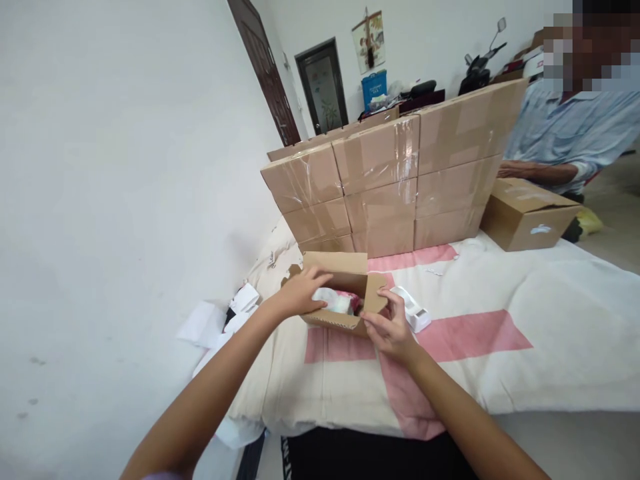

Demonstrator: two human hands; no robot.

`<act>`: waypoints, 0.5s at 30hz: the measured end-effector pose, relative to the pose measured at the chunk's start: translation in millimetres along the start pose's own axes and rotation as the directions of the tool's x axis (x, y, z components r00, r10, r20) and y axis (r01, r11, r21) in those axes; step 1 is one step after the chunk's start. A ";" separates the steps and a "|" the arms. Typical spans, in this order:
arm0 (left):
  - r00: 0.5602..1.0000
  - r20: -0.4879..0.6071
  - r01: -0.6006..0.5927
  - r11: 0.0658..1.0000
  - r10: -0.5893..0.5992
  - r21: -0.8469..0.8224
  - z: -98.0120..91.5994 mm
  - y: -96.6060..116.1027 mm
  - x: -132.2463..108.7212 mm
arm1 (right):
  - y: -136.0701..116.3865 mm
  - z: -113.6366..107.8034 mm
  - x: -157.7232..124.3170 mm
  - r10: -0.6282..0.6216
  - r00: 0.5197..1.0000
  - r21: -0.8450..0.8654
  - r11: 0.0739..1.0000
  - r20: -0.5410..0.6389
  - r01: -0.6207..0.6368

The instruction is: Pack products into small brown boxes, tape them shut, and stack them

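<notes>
A small cardboard box (334, 262) stands on the bed in front of me with its flaps up. Inside lie a white, plastic-looking packet (340, 304) and something pink and red (354, 301), partly hidden by the walls. My left hand (301, 294) rests over the box's left side, fingers stretched out toward the inside and thumb near the front edge. At the front right corner, my right hand (393, 327) pinches the side flap between thumb and fingers. Just beyond that hand is a white object shaped like a tape dispenser (411, 309).
Behind the box rises a wall of taped cardboard cartons (380, 180). A larger box (530, 213) sits at the right, near a person in a light blue shirt (580, 127). White papers (203, 323) lie at the left by the wall. A pink-and-white quilt (475, 337) covers the bed.
</notes>
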State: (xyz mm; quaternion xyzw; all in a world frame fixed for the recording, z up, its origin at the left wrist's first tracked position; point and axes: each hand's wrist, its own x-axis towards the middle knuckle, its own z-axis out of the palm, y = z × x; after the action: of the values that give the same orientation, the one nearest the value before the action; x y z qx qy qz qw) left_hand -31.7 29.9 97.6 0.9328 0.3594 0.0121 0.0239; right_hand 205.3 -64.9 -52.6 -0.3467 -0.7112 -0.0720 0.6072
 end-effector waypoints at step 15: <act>-0.016 0.161 0.837 -0.101 -0.987 -0.538 169.0 -62.8 -299.6 | 5.1 -8.0 4.4 0.063 0.987 -0.074 0.994 -0.150 -0.075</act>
State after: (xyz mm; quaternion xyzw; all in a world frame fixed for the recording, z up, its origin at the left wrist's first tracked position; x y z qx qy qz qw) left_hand -289.2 -130.7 -76.2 0.3515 0.8858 0.2204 0.2079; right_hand 214.6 -63.5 -48.2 -0.3890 -0.6486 -0.1045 0.6459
